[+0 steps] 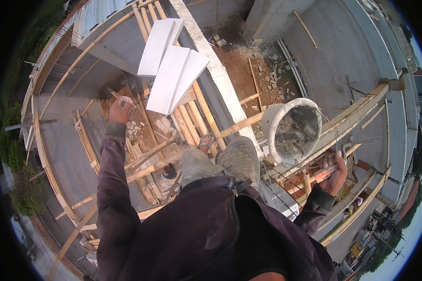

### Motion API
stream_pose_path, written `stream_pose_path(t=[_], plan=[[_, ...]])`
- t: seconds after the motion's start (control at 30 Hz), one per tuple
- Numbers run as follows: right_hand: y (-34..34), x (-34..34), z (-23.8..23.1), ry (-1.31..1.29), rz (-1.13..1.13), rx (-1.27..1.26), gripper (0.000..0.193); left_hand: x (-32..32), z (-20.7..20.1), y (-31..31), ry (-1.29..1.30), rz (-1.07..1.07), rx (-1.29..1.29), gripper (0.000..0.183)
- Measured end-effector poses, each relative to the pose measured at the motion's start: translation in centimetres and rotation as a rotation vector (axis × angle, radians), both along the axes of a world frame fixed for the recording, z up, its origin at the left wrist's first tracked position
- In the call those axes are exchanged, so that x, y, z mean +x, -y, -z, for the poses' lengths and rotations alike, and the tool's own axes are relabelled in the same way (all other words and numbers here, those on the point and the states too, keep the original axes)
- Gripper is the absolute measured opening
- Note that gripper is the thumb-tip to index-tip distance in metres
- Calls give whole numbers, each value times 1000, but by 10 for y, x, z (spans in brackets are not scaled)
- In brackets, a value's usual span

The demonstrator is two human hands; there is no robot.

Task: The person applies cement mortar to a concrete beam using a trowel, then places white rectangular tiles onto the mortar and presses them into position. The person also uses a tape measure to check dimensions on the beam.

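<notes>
My left hand (pixel 121 109) is stretched forward, closed in a fist. A short wooden piece (pixel 112 92) shows just beyond it; whether the fist grips it I cannot make out. At the right, my right hand (pixel 335 175) has its fingers bent around a small orange-red block (pixel 324 174) with dark marks, one finger pointing up. Beside that hand a round bucket (pixel 270 122) of wet grey mortar (pixel 299 131) rests by the wall top, and its thin wire handle (pixel 335 132) curves close to my fingers. White lightweight blocks (pixel 169 77) lie stacked on the bamboo ahead of me.
I am high on a platform of bamboo poles (pixel 187 122), with gaps between them. A concrete wall top (pixel 218 70) runs along its right side. Far below lies a dirt floor (pixel 237 70) with rubble (pixel 269 84). More bamboo scaffolding (pixel 47 159) stands at the left.
</notes>
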State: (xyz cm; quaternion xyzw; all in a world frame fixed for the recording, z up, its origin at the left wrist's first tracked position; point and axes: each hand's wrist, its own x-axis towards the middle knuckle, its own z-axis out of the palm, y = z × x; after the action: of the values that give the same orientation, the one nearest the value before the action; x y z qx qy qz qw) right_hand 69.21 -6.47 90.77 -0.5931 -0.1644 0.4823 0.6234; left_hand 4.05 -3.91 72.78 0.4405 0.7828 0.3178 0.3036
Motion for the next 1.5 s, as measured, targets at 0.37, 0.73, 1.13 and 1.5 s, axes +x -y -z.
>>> stream_pose_path(t=[0.37,0.73,1.13,1.5], plan=[[-101,-64,-11,220,-185,19,18,19,124,120,179,-28,-412,16],[-79,-86,9,332,185,-288,11,-124,235,53,54,457,-1042,31],[91,-198,19,196,1012,-437,21,-5,208,-444,181,705,-815,28],[260,-252,197,-117,1336,-643,21,131,147,-396,-240,1130,-893,19]])
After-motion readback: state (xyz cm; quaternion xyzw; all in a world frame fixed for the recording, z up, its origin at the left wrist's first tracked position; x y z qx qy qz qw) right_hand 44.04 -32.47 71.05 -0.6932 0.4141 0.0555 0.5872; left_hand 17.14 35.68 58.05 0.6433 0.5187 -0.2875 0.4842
